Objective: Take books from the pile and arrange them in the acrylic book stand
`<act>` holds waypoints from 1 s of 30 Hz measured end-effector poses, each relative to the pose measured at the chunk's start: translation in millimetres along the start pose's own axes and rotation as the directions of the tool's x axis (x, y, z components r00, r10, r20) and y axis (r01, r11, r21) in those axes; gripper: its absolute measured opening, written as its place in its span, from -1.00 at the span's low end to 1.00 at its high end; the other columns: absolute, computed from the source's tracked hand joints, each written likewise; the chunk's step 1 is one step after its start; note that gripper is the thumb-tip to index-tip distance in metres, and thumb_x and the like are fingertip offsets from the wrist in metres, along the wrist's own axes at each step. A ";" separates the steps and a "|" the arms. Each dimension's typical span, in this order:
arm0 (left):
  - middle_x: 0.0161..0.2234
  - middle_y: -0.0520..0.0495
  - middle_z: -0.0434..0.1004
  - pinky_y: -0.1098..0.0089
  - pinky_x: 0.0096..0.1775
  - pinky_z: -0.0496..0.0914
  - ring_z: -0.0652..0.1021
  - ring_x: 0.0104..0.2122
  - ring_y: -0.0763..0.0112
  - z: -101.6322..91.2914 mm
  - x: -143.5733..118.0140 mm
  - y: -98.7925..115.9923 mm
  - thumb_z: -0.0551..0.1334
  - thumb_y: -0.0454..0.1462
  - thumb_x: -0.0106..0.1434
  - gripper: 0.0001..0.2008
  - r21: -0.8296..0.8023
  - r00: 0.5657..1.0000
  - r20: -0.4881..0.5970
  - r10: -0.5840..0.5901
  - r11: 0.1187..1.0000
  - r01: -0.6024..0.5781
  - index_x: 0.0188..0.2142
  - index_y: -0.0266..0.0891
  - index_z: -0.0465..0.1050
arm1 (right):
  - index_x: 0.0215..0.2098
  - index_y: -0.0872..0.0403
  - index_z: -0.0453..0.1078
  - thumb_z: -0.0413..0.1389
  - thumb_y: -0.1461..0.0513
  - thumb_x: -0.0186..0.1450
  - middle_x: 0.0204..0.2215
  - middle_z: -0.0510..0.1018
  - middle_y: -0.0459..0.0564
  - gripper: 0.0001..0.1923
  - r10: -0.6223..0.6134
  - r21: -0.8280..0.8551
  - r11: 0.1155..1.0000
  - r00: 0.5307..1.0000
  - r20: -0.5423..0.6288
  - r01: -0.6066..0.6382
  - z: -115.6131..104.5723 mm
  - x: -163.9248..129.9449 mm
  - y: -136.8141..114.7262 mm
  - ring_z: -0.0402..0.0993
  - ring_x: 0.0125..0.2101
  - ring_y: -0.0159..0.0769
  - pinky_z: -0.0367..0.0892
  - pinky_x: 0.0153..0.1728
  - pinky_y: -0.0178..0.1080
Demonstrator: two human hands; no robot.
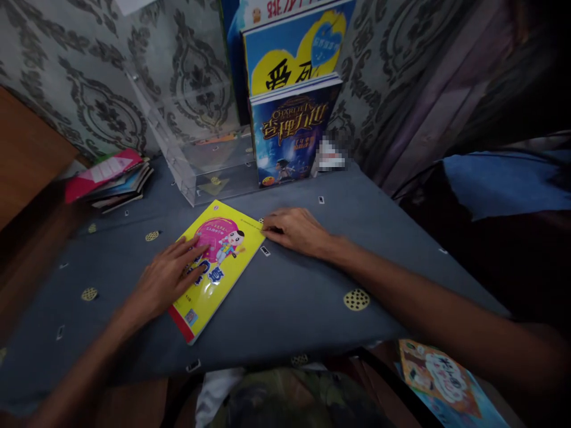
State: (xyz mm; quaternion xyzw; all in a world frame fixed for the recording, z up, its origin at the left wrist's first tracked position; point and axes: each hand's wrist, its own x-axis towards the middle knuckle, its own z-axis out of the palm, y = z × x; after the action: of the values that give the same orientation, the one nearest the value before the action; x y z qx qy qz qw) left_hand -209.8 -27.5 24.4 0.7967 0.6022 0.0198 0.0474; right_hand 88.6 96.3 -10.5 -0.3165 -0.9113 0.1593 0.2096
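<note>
A yellow book (243, 252) with a pink circle and a cartoon child on its cover lies closed and slanted on the cloth-covered table. Across its left part rests my left hand (172, 270), palm down, fingers spread over the cover. My right hand (294, 230) is closed at the book's far right corner, thumb and fingertips pinching that corner. Just beyond the book stands a clear acrylic rack (178, 169). Upright in its right side are several books, with a dark blue book (289, 139) in front and a blue and yellow book (276, 50) behind it.
A small pile of books with a pink one on top (104, 172) lies at the table's left back, near a brown wooden panel (31, 154). Patterned wallpaper backs the table. Below its front right edge sits a colourful picture book (446, 380). Blue fabric (504, 181) shows at right.
</note>
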 end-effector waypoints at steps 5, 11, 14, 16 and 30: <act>0.37 -0.13 0.23 -0.03 0.24 0.31 0.21 0.38 0.01 11.5 -27.8 -4.3 0.00 -0.01 0.45 -0.47 0.068 0.995 -0.038 -0.089 0.993 0.092 0.33 -0.08 0.28 | -0.25 0.07 0.55 0.07 0.30 0.38 -0.29 0.62 0.04 -0.81 0.045 -0.079 0.996 0.999 0.012 -0.044 1.9 -0.1 -1.7 0.47 -0.33 -0.25 0.16 -0.34 -0.26; 0.28 -0.19 0.38 -0.02 0.08 0.47 0.42 0.25 -0.03 6.4 -33.5 41.6 0.07 -0.13 0.44 -0.54 0.233 0.979 -0.058 -0.195 0.951 0.203 0.28 -0.06 0.35 | -0.17 0.13 0.57 0.01 0.30 0.42 -0.25 0.61 0.14 -0.74 0.015 -0.096 0.995 1.000 -0.008 -0.016 6.4 7.9 3.5 0.47 -0.22 -0.16 0.27 -0.19 -0.20; 0.24 -0.25 0.43 0.04 -0.06 0.55 0.48 0.18 -0.06 7.3 -33.6 57.8 0.08 -0.13 0.43 -0.55 0.262 0.967 -0.073 -0.245 0.931 0.255 0.27 -0.08 0.36 | -0.18 0.15 0.58 0.00 0.29 0.44 -0.25 0.59 0.15 -0.71 -0.031 -0.090 0.995 1.000 0.000 0.031 8.2 17.3 6.8 0.45 -0.21 -0.15 0.29 -0.13 -0.15; 0.22 -0.28 0.44 0.05 -0.10 0.56 0.48 0.17 -0.09 10.1 -32.8 62.6 0.09 -0.13 0.43 -0.55 0.260 0.961 -0.085 -0.262 0.926 0.275 0.26 -0.11 0.36 | -0.18 0.15 0.58 -0.01 0.28 0.45 -0.22 0.58 0.16 -0.71 -0.065 -0.077 0.995 0.998 0.011 0.065 9.5 24.3 8.9 0.44 -0.19 -0.14 0.29 -0.11 -0.13; 0.16 -0.37 0.47 0.04 0.02 0.48 0.50 0.12 -0.05 11.2 -15.0 62.2 -0.04 -0.16 0.48 -0.55 0.340 0.957 -0.150 -0.248 0.896 0.285 0.21 -0.29 0.38 | 0.01 0.16 0.50 -0.04 0.21 0.48 -0.02 0.51 0.20 -0.67 -0.118 -0.134 0.984 0.993 -0.002 0.117 24.2 61.2 21.6 0.31 -0.04 -0.07 0.19 -0.02 -0.08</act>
State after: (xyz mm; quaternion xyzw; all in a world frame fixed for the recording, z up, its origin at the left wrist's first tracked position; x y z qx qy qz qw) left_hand -153.4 -59.2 19.7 0.6998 0.7008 -0.0559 -0.1270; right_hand 44.4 148.1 -23.3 -0.2764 -0.9360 0.0839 0.2013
